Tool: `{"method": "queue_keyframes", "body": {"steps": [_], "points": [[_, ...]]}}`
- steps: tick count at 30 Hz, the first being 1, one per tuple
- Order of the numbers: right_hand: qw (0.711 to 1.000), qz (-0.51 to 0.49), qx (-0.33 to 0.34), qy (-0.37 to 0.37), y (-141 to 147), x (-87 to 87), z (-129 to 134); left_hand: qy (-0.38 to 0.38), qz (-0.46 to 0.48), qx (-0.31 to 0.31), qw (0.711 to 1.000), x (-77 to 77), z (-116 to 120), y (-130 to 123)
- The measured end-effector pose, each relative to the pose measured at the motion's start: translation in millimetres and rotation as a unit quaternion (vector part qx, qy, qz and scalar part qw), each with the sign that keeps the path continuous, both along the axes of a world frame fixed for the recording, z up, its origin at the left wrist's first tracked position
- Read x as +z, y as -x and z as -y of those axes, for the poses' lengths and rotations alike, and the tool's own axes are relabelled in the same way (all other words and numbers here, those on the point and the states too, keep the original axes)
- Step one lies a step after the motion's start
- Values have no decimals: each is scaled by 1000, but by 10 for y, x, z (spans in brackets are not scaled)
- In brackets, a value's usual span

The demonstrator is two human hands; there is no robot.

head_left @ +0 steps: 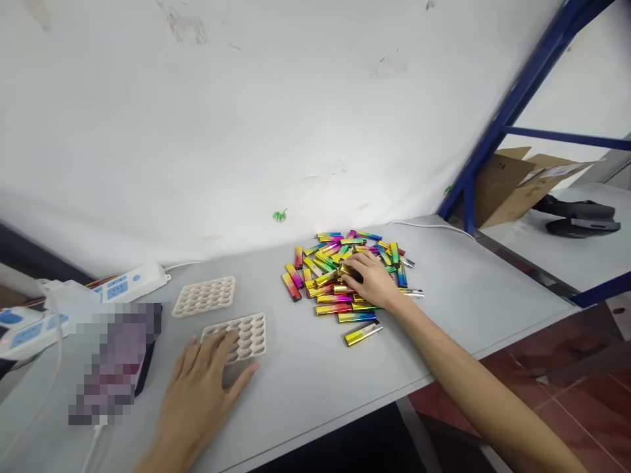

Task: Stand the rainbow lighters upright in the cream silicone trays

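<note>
Glossy multicoloured oblong cases (335,299) lie heaped on the smooth grey surface (296,381), and the right hand (371,279) has its grip closed around a gold case (349,270)! Left hand (200,387), loosely spread, gripping nothing, over an off-white pitted rectangular tray (252,335).

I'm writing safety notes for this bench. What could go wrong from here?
Pieces could scatter: the right grip is in among loosely piled shiny pieces.
The nearer tray might slide if pushed by the left grip, which lies partly over it.
The white cable at the phone could perhaps get snagged, as it runs near the left forearm.
</note>
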State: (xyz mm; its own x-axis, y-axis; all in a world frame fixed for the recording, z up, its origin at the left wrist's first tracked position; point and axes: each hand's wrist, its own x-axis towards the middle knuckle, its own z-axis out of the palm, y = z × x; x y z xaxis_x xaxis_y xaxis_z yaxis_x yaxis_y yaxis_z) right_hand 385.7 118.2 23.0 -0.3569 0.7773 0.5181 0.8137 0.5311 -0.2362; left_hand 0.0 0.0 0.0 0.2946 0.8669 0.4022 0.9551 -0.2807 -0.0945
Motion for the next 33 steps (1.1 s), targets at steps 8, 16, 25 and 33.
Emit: {"method": "queue_keyframes", "body": {"steps": [8, 16, 25, 33], "points": [[998, 45, 17, 44, 133, 24, 136, 3, -2, 54, 999, 90, -93, -77], [987, 116, 22, 113, 227, 56, 221, 88, 5, -55, 995, 72, -347, -258], [986, 112, 17, 121, 181, 56, 180, 91, -3, 25, 996, 42, -413, -316], [992, 86, 29, 90, 153, 112, 605, 22, 5, 29, 999, 18, -339, -335]]}}
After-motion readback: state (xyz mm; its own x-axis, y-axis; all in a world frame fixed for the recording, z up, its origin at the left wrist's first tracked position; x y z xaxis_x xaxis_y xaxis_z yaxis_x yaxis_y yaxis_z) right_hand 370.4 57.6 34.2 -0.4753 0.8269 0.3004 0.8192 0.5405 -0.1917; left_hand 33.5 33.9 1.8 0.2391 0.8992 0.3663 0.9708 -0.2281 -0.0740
